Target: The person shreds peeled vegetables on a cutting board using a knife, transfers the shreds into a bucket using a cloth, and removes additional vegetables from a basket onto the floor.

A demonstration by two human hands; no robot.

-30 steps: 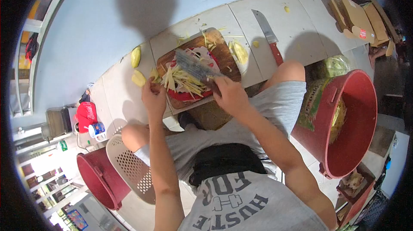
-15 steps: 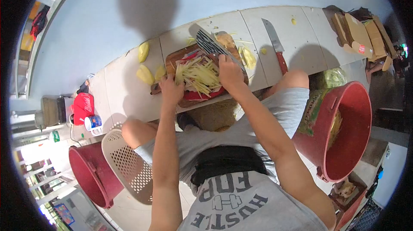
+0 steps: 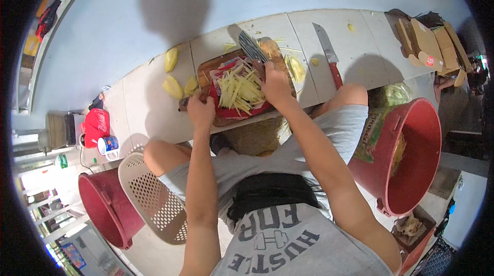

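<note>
A round wooden cutting board lies on the tiled ledge, with a red plate on it that holds a heap of pale yellow fruit strips. My right hand grips the handle of a ridged cleaver, whose blade points away over the board's far side. My left hand is closed on the near left edge of the board and plate. Peeled yellow fruit pieces lie just left of the board.
A second knife with a red handle lies on the ledge to the right. A big red bucket stands at my right knee; another red bucket and a white perforated basket are at my left. Cardboard pieces lie far right.
The cleaver has swung from lying across the strips up to the board's far side. My left hand has shifted along the board's near left edge. The camera view has moved slightly.
</note>
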